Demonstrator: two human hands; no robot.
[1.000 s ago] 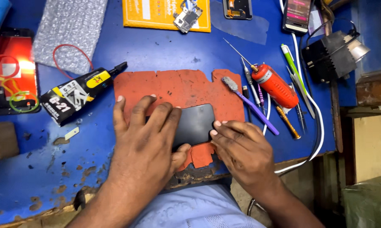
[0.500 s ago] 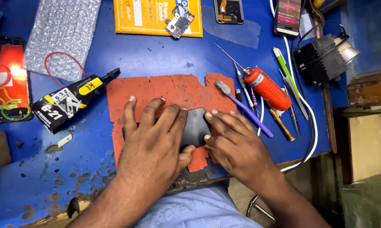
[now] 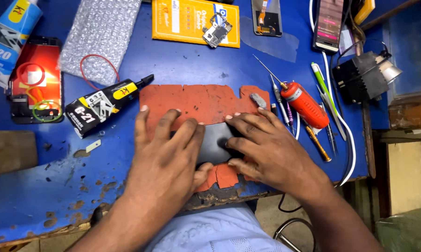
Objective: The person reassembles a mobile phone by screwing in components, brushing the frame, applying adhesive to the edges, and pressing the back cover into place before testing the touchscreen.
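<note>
A black phone (image 3: 216, 140) lies flat on a worn red rubber mat (image 3: 196, 100) on the blue workbench. My left hand (image 3: 166, 156) rests palm-down over the phone's left part, fingers spread, thumb tucked under its lower edge. Over the phone's right part lies my right hand (image 3: 266, 149), fingers pointing left and pressing on the dark surface. Only the middle strip of the phone shows between the two hands.
A black glue tube (image 3: 103, 105) lies left of the mat. A red-handled tool (image 3: 305, 105), tweezers and screwdrivers lie to the right. Behind are bubble wrap (image 3: 98, 35), a yellow box (image 3: 196, 21), a phone screen part (image 3: 266, 16), a lit phone (image 3: 328, 23) and a red-lit phone (image 3: 33, 79).
My right hand has slid left onto the phone, from its right edge to lying over its right half. My left hand stays pressed on the left part.
</note>
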